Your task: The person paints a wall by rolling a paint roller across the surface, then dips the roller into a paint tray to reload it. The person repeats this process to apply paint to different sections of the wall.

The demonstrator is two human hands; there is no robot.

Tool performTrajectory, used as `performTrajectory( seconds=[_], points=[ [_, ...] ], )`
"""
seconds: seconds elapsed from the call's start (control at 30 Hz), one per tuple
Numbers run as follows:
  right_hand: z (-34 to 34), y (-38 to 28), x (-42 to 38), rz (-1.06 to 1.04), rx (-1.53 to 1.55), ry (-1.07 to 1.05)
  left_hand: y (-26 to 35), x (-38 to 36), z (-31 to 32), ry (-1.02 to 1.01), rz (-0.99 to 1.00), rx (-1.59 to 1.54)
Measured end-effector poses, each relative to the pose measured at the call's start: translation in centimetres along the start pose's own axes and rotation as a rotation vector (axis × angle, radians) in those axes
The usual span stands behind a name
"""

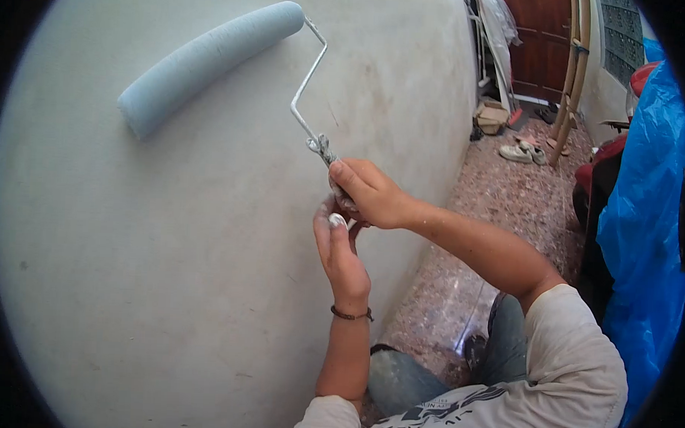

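Observation:
A paint roller with a pale blue-grey sleeve (208, 62) lies pressed against the white wall (129, 267) at the upper left, tilted up to the right. Its bent metal frame (308, 84) runs down to a paint-crusted handle. My right hand (370, 192) grips the upper part of that handle, knuckles toward me. My left hand (340, 252), with a dark bracelet on the wrist, holds the handle's lower end from beneath, thumb up. Both hands touch each other around the handle.
The wall fills the left side. A speckled stone floor (501, 197) runs along its base. Blue plastic sheeting (644, 224) hangs at the right. Shoes (522, 152), a box, wooden poles (574, 71) and a dark door stand at the far end.

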State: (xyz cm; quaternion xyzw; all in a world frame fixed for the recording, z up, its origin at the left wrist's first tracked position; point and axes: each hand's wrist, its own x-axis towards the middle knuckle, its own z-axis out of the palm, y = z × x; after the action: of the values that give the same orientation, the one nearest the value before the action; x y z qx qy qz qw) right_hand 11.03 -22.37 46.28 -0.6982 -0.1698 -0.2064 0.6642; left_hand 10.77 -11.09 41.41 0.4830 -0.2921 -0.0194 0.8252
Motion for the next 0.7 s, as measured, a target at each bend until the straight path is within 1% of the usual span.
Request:
performTrajectory(
  seconds=[0.03,0.1,0.17,0.2,0.23,0.27,0.33,0.37,0.47,0.53,0.57,0.6,0.63,0.7],
  points=[
    [0.2,0.7,-0.9,0.029,-0.002,0.006,-0.3,0.1,0.0,0.016,0.019,-0.013],
    [0.9,0.8,-2.4,0.075,0.065,-0.026,-0.2,0.3,0.3,0.035,-0.061,-0.018],
    [1.3,1.9,-3.7,0.152,0.102,-0.030,-0.9,0.3,0.6,0.110,0.032,0.031],
    [1.7,3.1,-4.5,0.073,0.038,0.006,-1.7,-0.1,0.3,0.135,0.010,0.032],
    [1.8,4.0,-5.3,-0.014,-0.023,0.041,-2.5,-0.3,0.1,0.064,0.019,0.063],
    [1.8,5.2,-6.1,0.006,-0.014,0.029,-3.2,-0.6,-0.1,-0.008,0.032,0.092],
    [1.7,7.8,-8.2,-0.004,-0.117,0.059,-4.2,-2.0,-0.4,0.025,-0.026,0.145],
    [1.7,8.9,-9.3,0.012,-0.103,0.045,-4.8,-2.5,-0.6,0.031,-0.068,0.195],
    [1.6,11.4,-12.4,0.054,-0.110,0.047,-7.7,-5.4,-1.0,0.107,-0.104,0.253],
    [1.6,12.8,-14.7,0.184,-0.088,-0.016,-9.5,-7.5,-1.2,0.158,-0.160,0.299],
    [1.6,13.9,-15.8,0.191,-0.071,-0.034,-10.5,-8.5,-1.5,0.193,-0.203,0.322],
    [1.6,15.3,-17.0,0.223,-0.101,-0.034,-11.9,-9.7,-2.3,0.184,-0.189,0.388],
    [1.7,16.5,-18.4,0.257,-0.131,-0.037,-13.2,-11.2,-2.8,0.212,-0.196,0.399],
    [1.5,18.5,-20.8,0.284,-0.139,-0.070,-15.9,-13.6,-3.6,0.216,-0.269,0.392]
  ],
)
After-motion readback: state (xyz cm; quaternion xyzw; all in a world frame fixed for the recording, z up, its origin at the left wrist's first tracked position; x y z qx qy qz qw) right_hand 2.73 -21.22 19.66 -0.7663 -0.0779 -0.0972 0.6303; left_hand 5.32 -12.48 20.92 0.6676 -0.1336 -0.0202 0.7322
